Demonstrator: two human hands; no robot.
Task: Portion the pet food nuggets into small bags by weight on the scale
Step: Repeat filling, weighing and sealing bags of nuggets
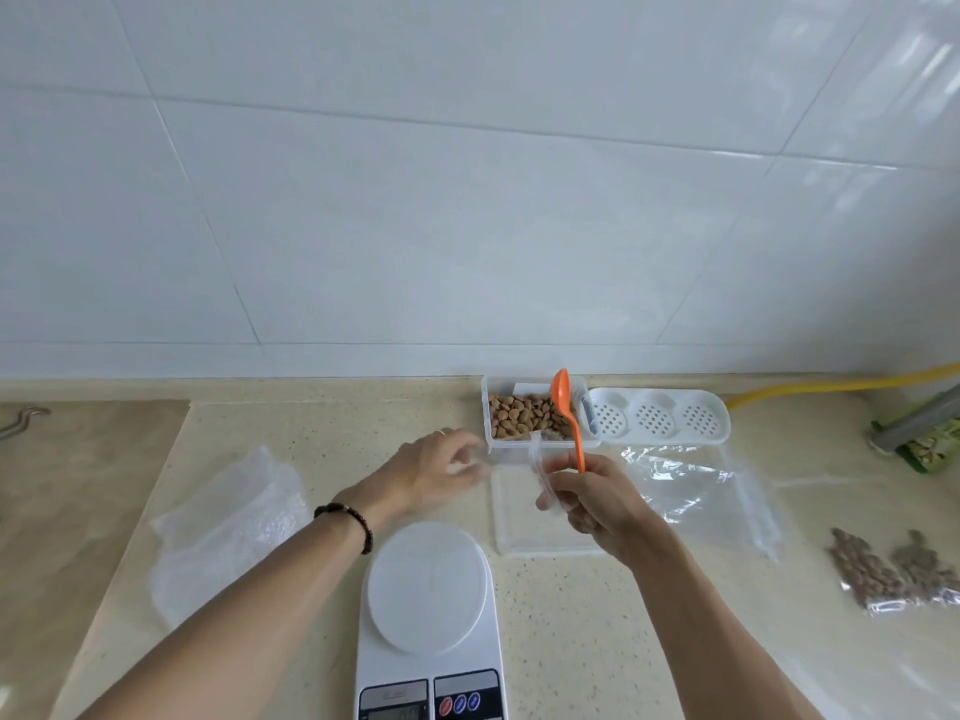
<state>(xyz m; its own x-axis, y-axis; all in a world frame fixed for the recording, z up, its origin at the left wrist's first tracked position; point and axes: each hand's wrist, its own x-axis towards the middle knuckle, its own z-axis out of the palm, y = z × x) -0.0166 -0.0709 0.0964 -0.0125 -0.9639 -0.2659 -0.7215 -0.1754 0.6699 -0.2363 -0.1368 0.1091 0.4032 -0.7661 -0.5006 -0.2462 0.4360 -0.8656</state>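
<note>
Here, two hands: the right hand (597, 498) grips one orange spoon (569, 414); the left hand (436, 472) hangs loose. Two filled bags (893, 571).

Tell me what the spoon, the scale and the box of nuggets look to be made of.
Spoon: orange plastic, by its even colour and soft sheen. Scale: white plastic body and round platform, smooth, with faint gloss. Box: clear, slightly cloudy plastic, since the brown nuggets show through its wall. All are judged by look alone.
</note>
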